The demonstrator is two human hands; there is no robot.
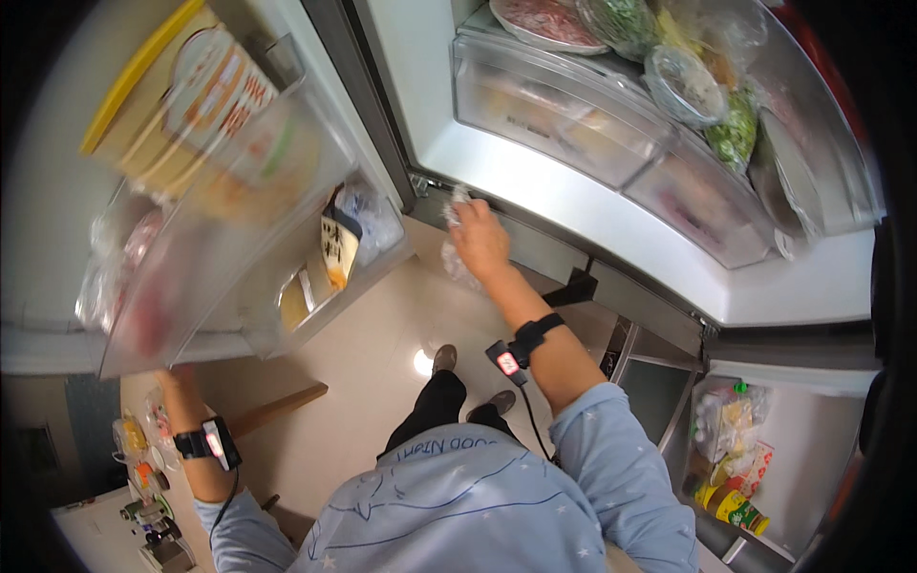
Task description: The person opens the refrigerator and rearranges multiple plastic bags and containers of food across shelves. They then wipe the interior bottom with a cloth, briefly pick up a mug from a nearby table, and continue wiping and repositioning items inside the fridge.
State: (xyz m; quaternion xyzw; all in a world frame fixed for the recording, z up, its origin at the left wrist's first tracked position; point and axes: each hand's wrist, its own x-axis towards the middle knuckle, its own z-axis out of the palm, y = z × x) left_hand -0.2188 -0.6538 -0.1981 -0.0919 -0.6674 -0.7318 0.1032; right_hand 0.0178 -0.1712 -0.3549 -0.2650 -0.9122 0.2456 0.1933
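Note:
My right hand point(481, 236) grips a crumpled piece of clear plastic wrap point(458, 208) beside the lower front edge of the open fridge compartment point(530, 165). Part of the plastic hangs below the fingers. On the left, my left hand point(174, 375) is mostly hidden behind the open fridge door point(326, 331), so its grip does not show. The door's bins hold a tub with a yellow lid point(143, 71), plastic-wrapped food point(107, 265) and a black-and-cream packet point(339, 243).
Clear drawers point(559, 114) sit inside the fridge, below wrapped bowls point(685, 86) and bagged greens point(732, 136). A second open door point(817, 444) at right carries bottles and packets. Behind my left arm is a table point(136, 379) with several items; a wooden leg point(283, 408) juts out.

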